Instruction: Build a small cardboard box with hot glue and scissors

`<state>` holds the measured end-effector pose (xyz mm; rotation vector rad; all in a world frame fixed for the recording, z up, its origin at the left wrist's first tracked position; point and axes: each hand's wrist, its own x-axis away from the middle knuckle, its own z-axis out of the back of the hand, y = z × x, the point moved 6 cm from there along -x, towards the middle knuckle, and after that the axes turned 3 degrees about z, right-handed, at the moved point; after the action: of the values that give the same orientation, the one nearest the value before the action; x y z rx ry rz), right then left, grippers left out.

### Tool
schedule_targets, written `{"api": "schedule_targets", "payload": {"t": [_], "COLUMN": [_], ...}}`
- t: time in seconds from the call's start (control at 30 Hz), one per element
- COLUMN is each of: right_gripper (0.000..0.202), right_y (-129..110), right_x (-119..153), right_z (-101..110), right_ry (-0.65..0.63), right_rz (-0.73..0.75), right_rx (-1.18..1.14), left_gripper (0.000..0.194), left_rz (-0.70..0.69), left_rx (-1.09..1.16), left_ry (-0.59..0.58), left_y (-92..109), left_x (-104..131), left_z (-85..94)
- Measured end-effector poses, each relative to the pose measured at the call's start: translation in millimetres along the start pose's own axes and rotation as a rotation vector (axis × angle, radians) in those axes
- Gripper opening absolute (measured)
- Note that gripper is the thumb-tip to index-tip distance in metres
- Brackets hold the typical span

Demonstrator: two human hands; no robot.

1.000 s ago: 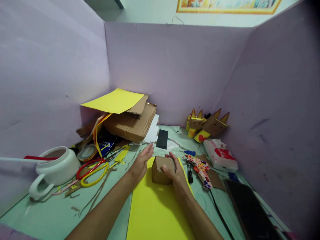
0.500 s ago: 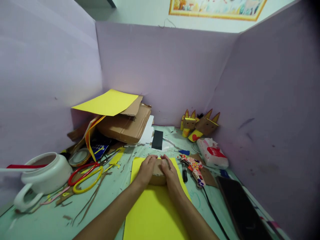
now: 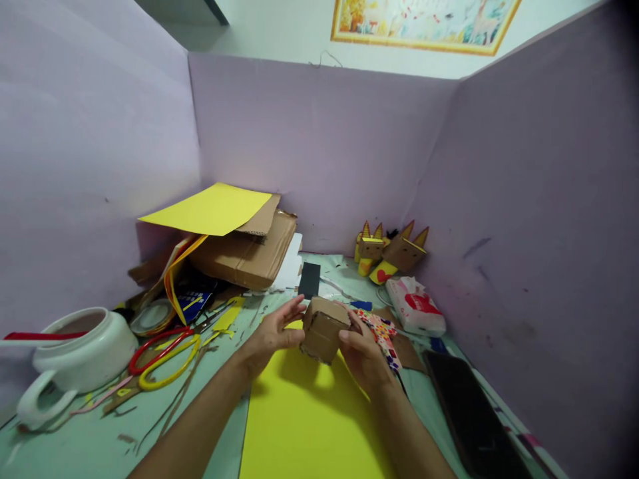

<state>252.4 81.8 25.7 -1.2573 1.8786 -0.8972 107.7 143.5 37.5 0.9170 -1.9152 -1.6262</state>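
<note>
A small brown cardboard box (image 3: 323, 327) with rough edges is held up, tilted, above a yellow sheet of paper (image 3: 312, 426). My right hand (image 3: 367, 352) grips its right side, thumb on the near face and fingers behind. At the box's left edge is my left hand (image 3: 272, 336), its fingers spread and the thumb tip at or against the cardboard; whether it touches I cannot tell. Just beyond the box lies a dark rectangular piece (image 3: 309, 279). A flower-patterned glue gun (image 3: 382, 329) lies right of my right hand, partly hidden by it.
To the left are red-and-yellow-handled scissors (image 3: 167, 362), a white teapot-shaped pot (image 3: 84, 352) and cardboard scraps. Stacked cardboard (image 3: 244, 256) with another yellow sheet stands at back left. Cardboard animal figures (image 3: 394, 256), a tissue pack (image 3: 415, 306) and a phone (image 3: 474, 412) are on the right.
The box has been lifted off the yellow sheet and tilted so that a face turns toward me. My left hand has loosened and spread its fingers; my right hand keeps hold.
</note>
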Motion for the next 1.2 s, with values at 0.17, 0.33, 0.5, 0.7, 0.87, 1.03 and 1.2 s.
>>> {"api": "schedule_targets", "payload": {"t": [0.17,0.33,0.5,0.7,0.87,1.03,1.2], "right_gripper": [0.070,0.094,0.091,0.099,0.082,0.080,0.072], "right_y": [4.9,18.6,26.5,15.9,19.6,21.1,21.2], "right_x": [2.9,5.2,5.7,6.8,4.5,-1.0,-3.9], "right_z": [-3.6,-2.9,0.3,4.8,1.1,6.3,7.1], "right_ry": [-0.097,-0.031,-0.009,0.149,0.080,0.042,-0.031], "right_rz": [0.012,0.044,0.012,0.121,0.118,0.044,0.035], "right_rx": [0.017,0.371,0.379,0.611,0.519,0.443,0.407], "left_gripper": [0.084,0.063,0.058,0.066,0.063,0.089,0.087], "left_rz": [-0.037,-0.104,-0.102,-0.029,0.016,0.039,0.093], "left_rx": [-0.406,-0.476,-0.448,-0.512,-0.502,-0.402,-0.226], "left_ry": [-0.008,-0.001,-0.004,0.267,0.371,0.222,-0.015], "left_y": [-2.8,-13.0,-18.4,-11.4,-11.4,-6.0,-13.9], "left_x": [0.1,-1.3,-3.5,6.5,10.8,2.6,-2.4], "left_z": [0.8,-3.5,-0.9,1.0,1.1,13.3,10.6]}}
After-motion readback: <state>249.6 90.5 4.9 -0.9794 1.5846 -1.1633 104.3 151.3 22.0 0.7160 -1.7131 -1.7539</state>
